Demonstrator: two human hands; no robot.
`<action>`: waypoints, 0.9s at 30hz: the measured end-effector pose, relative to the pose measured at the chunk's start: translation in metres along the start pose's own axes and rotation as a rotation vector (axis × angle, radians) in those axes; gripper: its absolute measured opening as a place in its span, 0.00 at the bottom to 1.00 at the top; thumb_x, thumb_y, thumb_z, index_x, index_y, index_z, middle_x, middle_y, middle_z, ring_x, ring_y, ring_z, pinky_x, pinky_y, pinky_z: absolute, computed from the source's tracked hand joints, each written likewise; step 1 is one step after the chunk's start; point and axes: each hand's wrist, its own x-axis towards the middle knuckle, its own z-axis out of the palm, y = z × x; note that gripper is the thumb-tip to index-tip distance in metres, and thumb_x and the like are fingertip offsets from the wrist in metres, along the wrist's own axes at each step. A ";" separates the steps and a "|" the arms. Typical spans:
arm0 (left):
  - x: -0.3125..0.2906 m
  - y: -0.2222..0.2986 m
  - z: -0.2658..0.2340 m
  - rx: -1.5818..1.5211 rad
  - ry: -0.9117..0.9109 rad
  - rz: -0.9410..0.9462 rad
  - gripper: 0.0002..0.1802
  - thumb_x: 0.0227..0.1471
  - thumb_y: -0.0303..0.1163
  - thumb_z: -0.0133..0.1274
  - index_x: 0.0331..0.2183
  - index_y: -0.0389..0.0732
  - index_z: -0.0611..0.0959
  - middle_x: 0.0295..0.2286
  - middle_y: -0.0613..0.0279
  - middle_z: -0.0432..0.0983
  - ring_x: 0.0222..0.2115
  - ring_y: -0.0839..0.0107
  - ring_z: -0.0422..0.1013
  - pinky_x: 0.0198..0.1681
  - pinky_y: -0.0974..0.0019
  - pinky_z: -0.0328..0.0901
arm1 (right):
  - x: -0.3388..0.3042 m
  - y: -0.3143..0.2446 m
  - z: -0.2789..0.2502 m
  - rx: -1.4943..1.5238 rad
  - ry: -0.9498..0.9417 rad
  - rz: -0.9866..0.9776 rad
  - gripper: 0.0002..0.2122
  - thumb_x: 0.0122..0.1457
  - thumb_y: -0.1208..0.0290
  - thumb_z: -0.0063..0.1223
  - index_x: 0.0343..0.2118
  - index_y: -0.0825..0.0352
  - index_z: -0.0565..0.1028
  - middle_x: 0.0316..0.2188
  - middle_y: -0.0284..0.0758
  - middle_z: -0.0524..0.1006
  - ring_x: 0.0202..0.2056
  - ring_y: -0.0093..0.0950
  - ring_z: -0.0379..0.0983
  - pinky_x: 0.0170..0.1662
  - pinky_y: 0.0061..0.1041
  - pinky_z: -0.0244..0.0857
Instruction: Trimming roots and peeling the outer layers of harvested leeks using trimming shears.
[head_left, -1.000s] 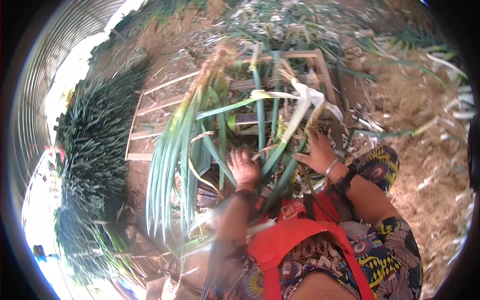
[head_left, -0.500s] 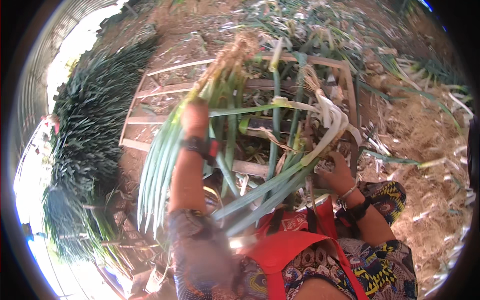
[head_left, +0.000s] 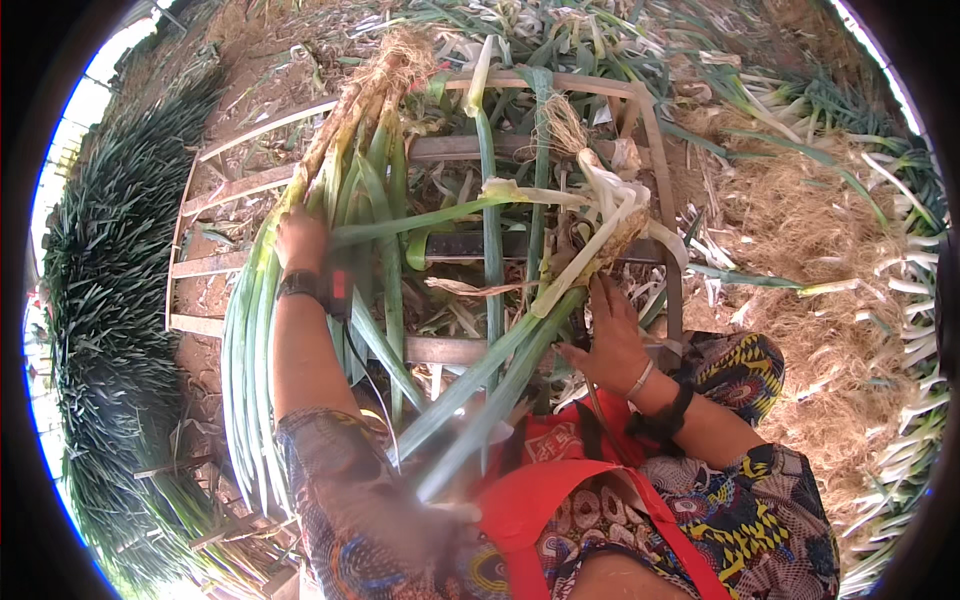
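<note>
The left hand (head_left: 302, 240) reaches toward ten o'clock and lies on a large bunch of green onions (head_left: 262, 320); its fingertips are lost among the stalks, so I cannot tell whether its grip is closed on them. The bunch has its brown, stringy roots (head_left: 395, 58) toward eleven o'clock and its leaf tips hanging toward eight. The right hand (head_left: 612, 335), between three and four o'clock, has an open grip, thumb and fingers spread, close beside some loose onions (head_left: 585, 268) whose pale stems lie toward one o'clock and whose green leaves slant toward seven. A metal bracelet (head_left: 641, 377) and a dark wristband (head_left: 667, 416) circle that arm. Both sets of onions rest across a wooden rack (head_left: 237, 189) of long slats. A dense heap of dark green leaves (head_left: 120, 300) fills nine o'clock, loose tan roots (head_left: 810, 330) cover the ground at three, and a red apron (head_left: 545, 500) shows between five and six.
</note>
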 end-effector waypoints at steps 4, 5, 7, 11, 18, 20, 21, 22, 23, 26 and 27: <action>-0.004 -0.002 -0.012 -0.056 -0.055 0.020 0.27 0.52 0.50 0.42 0.44 0.39 0.76 0.44 0.39 0.71 0.46 0.45 0.67 0.50 0.49 0.61 | 0.021 0.023 -0.012 0.173 0.045 -0.021 0.29 0.46 0.62 0.59 0.50 0.74 0.67 0.49 0.53 0.67 0.52 0.47 0.61 0.58 0.39 0.52; -0.005 -0.013 -0.016 -0.049 -0.088 0.031 0.26 0.51 0.49 0.44 0.43 0.39 0.77 0.43 0.39 0.72 0.45 0.45 0.68 0.49 0.49 0.62 | 0.034 0.027 -0.018 0.292 0.138 0.031 0.25 0.47 0.63 0.59 0.46 0.73 0.70 0.45 0.52 0.70 0.49 0.46 0.64 0.55 0.39 0.56; -0.019 -0.008 -0.025 -0.094 -0.112 0.055 0.24 0.50 0.47 0.46 0.42 0.38 0.77 0.40 0.40 0.74 0.43 0.46 0.70 0.48 0.49 0.63 | 0.061 0.053 -0.035 0.221 0.367 0.075 0.21 0.49 0.59 0.57 0.41 0.72 0.73 0.40 0.50 0.74 0.44 0.46 0.69 0.51 0.39 0.60; -0.040 0.009 -0.027 -0.177 -0.125 0.067 0.24 0.51 0.46 0.46 0.43 0.38 0.75 0.42 0.38 0.72 0.44 0.43 0.68 0.48 0.48 0.62 | 0.132 0.089 -0.066 -0.166 0.219 0.347 0.31 0.53 0.41 0.47 0.39 0.73 0.75 0.37 0.51 0.76 0.43 0.49 0.71 0.49 0.40 0.62; -0.053 0.011 -0.018 -0.155 -0.004 -0.049 0.25 0.53 0.49 0.47 0.47 0.42 0.71 0.48 0.39 0.65 0.50 0.45 0.62 0.52 0.48 0.59 | 0.239 -0.002 -0.008 0.083 -0.328 0.324 0.50 0.42 0.23 0.38 0.45 0.76 0.73 0.49 0.56 0.69 0.52 0.46 0.67 0.56 0.34 0.57; -0.055 0.002 -0.018 -0.126 -0.006 -0.059 0.25 0.53 0.50 0.47 0.46 0.43 0.71 0.47 0.41 0.66 0.50 0.45 0.62 0.52 0.47 0.59 | 0.240 -0.060 0.009 0.072 -0.381 0.283 0.46 0.43 0.27 0.45 0.47 0.75 0.72 0.50 0.55 0.69 0.52 0.45 0.67 0.56 0.34 0.57; -0.055 0.000 -0.017 -0.118 -0.006 -0.059 0.25 0.53 0.50 0.47 0.46 0.43 0.70 0.48 0.42 0.66 0.51 0.46 0.62 0.52 0.47 0.58 | 0.234 -0.084 0.016 0.045 -0.369 0.292 0.45 0.43 0.30 0.49 0.48 0.74 0.71 0.50 0.54 0.69 0.52 0.45 0.67 0.56 0.34 0.57; -0.055 0.005 -0.017 -0.127 -0.004 -0.059 0.25 0.53 0.50 0.47 0.46 0.43 0.70 0.48 0.42 0.66 0.51 0.46 0.62 0.52 0.47 0.58 | 0.234 -0.089 0.030 -0.082 -0.321 0.285 0.38 0.46 0.40 0.56 0.49 0.73 0.69 0.47 0.50 0.73 0.50 0.45 0.69 0.55 0.36 0.59; -0.055 0.013 -0.016 -0.137 -0.011 -0.058 0.25 0.53 0.51 0.47 0.46 0.43 0.70 0.48 0.42 0.66 0.51 0.46 0.62 0.52 0.47 0.59 | 0.231 -0.091 0.041 -0.155 -0.239 0.239 0.31 0.47 0.49 0.58 0.48 0.72 0.70 0.44 0.48 0.74 0.48 0.46 0.70 0.52 0.36 0.62; -0.052 0.005 -0.007 -0.132 -0.010 -0.076 0.27 0.52 0.54 0.47 0.46 0.43 0.70 0.47 0.44 0.66 0.51 0.48 0.62 0.52 0.48 0.58 | 0.221 -0.103 0.057 0.037 -0.236 0.192 0.27 0.47 0.58 0.59 0.45 0.73 0.68 0.43 0.53 0.73 0.46 0.47 0.71 0.49 0.37 0.64; -0.053 -0.005 -0.002 -0.130 0.007 -0.072 0.28 0.52 0.55 0.46 0.46 0.43 0.70 0.47 0.45 0.66 0.51 0.48 0.62 0.52 0.49 0.58 | 0.211 -0.116 0.056 0.024 -0.264 0.137 0.26 0.48 0.60 0.59 0.44 0.74 0.66 0.43 0.55 0.72 0.45 0.47 0.71 0.48 0.37 0.65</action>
